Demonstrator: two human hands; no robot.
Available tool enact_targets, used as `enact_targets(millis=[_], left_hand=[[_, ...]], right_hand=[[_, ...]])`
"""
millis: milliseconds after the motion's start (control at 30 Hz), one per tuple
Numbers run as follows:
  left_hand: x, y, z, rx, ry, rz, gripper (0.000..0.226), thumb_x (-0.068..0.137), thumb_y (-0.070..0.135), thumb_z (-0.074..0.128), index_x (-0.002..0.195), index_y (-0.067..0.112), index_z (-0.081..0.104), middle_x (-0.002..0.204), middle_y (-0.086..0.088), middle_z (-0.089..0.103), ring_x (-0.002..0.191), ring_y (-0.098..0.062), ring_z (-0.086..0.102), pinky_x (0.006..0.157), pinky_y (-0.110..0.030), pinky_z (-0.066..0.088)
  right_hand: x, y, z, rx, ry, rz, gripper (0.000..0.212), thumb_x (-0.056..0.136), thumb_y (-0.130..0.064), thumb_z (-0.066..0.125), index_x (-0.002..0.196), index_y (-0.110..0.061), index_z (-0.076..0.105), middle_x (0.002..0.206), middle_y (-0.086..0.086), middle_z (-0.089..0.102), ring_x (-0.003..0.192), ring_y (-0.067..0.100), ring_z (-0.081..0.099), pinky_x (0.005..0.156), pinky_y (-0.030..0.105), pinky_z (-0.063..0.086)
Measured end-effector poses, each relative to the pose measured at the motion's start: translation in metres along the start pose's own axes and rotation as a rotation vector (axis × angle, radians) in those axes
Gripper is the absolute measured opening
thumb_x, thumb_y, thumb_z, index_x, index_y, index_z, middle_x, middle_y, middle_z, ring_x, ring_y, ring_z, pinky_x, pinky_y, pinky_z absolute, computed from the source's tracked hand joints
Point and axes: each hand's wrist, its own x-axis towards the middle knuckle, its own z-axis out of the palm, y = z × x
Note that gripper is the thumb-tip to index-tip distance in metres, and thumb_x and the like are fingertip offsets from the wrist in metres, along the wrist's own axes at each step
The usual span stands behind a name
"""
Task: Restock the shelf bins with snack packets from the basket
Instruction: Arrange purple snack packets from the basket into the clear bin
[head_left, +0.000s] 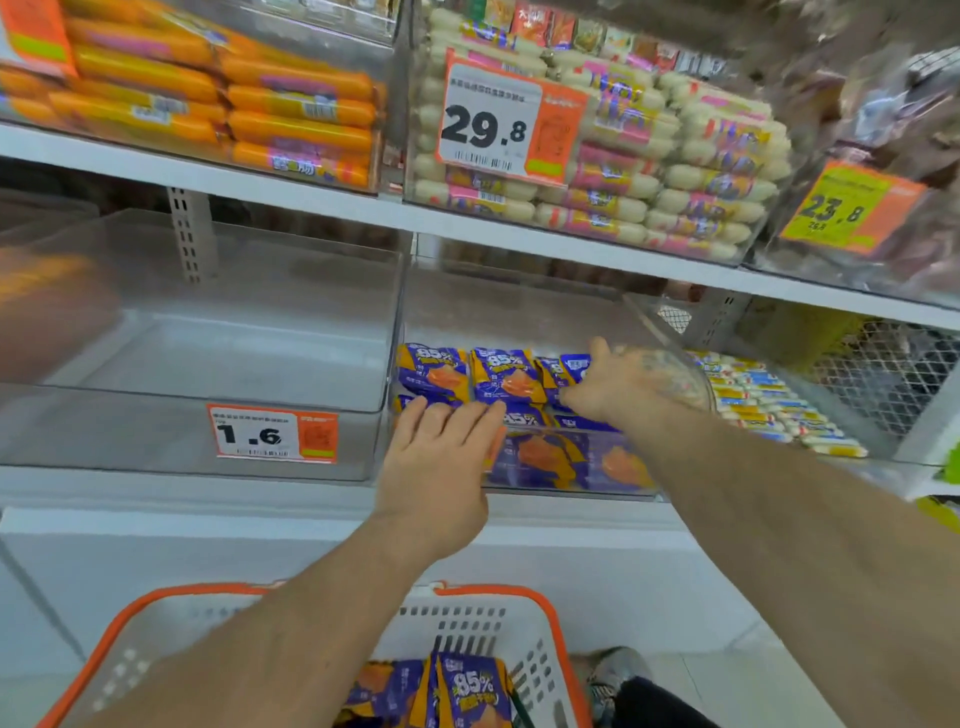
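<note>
Top-left orange packs (218, 98) blurred; basket (524, 670) cut by btm edge; tag print illegible.

Both arms bare, extended forward and up from lower frame. Left hand (441, 457) palm down, fingers straight and close together, pointing up and forward, wrist straight. Right hand (618, 382) reaches farther forward, palm down, thumb raised, fingers stretched toward left; fingertips partly blurred. Right forearm runs diagonally from lower right. Hands near each other, not touching.
</note>
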Motion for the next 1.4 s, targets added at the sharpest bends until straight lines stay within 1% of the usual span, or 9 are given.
enact_targets(millis=[300,400,533,700,800,867,967,1167,1400], left_hand=[[-0.001,-0.002,0.01,0.05,0.076,0.017,0.073,0.059,0.019,0.071,0.131,0.016,0.06,0.118,-0.003,0.065,0.101,-0.031,0.06,0.108,-0.047,0.024],[-0.002,-0.002,0.01,0.046,0.098,0.011,0.066,0.064,0.02,0.062,0.13,0.016,0.061,0.117,-0.003,0.065,0.099,-0.031,0.059,0.108,-0.046,0.025],[-0.002,-0.001,0.008,0.048,0.09,0.009,0.072,0.059,0.019,0.068,0.13,0.015,0.06,0.116,-0.003,0.065,0.1,-0.031,0.059,0.109,-0.046,0.023],[-0.001,-0.001,0.006,0.043,0.073,0.001,0.08,0.051,0.019,0.076,0.13,0.015,0.06,0.115,-0.003,0.065,0.099,-0.031,0.059,0.108,-0.046,0.023],[-0.002,0.0,0.006,0.04,0.078,-0.004,0.078,0.052,0.02,0.072,0.13,0.015,0.061,0.114,-0.003,0.065,0.099,-0.031,0.06,0.108,-0.046,0.023],[-0.002,0.001,0.006,0.048,0.07,-0.007,0.08,0.051,0.02,0.076,0.13,0.016,0.061,0.115,-0.003,0.065,0.1,-0.03,0.06,0.108,-0.047,0.024],[-0.001,0.002,0.006,0.044,0.052,-0.018,0.084,0.049,0.02,0.079,0.13,0.016,0.06,0.115,-0.003,0.065,0.101,-0.031,0.06,0.109,-0.047,0.023],[-0.002,0.002,0.008,0.047,0.041,-0.021,0.082,0.053,0.018,0.076,0.133,0.015,0.058,0.116,-0.004,0.064,0.102,-0.031,0.058,0.109,-0.048,0.023],[-0.002,0.002,0.004,0.031,0.008,-0.025,0.084,0.051,0.019,0.078,0.132,0.015,0.059,0.116,-0.003,0.064,0.102,-0.031,0.059,0.11,-0.048,0.022]], right_hand=[[0.013,0.002,0.022,-0.372,-0.373,-0.065,0.043,0.082,-0.046,0.064,0.103,-0.009,0.069,0.105,0.007,0.068,0.086,0.027,0.059,0.083,0.031,0.052],[0.012,0.0,0.019,-0.365,-0.277,-0.09,0.029,0.083,-0.03,0.054,0.091,-0.003,0.063,0.114,0.014,0.066,0.095,0.033,0.062,0.083,0.031,0.051],[0.001,-0.002,0.014,-0.172,-0.319,-0.06,0.03,0.095,-0.012,0.051,0.121,-0.003,0.062,0.105,0.014,0.062,0.097,0.032,0.056,0.086,0.033,0.048],[0.015,0.006,0.022,-0.243,-0.147,-0.123,0.018,0.089,-0.02,0.051,0.075,-0.01,0.054,0.101,0.011,0.061,0.087,0.029,0.057,0.079,0.036,0.053],[0.01,-0.004,0.018,-0.195,-0.224,-0.354,0.033,0.092,-0.013,0.044,0.115,-0.015,0.068,0.136,0.007,0.058,0.118,0.026,0.054,0.096,0.033,0.047],[0.002,-0.01,0.016,-0.195,-0.364,-0.456,0.046,0.096,-0.008,0.042,0.14,-0.018,0.054,0.148,0.002,0.048,0.128,0.019,0.047,0.099,0.026,0.041],[0.002,-0.012,0.017,-0.247,-0.489,-0.513,0.047,0.096,-0.005,0.043,0.143,-0.013,0.049,0.123,0.003,0.063,0.08,0.007,0.047,0.059,0.012,0.032],[0.011,-0.004,0.023,-0.052,-0.436,-0.456,0.024,0.094,-0.02,0.054,0.104,-0.016,0.075,0.114,-0.001,0.068,0.095,0.016,0.058,0.079,0.027,0.044],[0.012,-0.001,0.024,-0.042,-0.203,-0.2,0.021,0.099,-0.006,0.036,0.081,-0.005,0.048,0.07,0.006,0.036,0.066,0.018,0.038,0.06,0.028,0.033]])
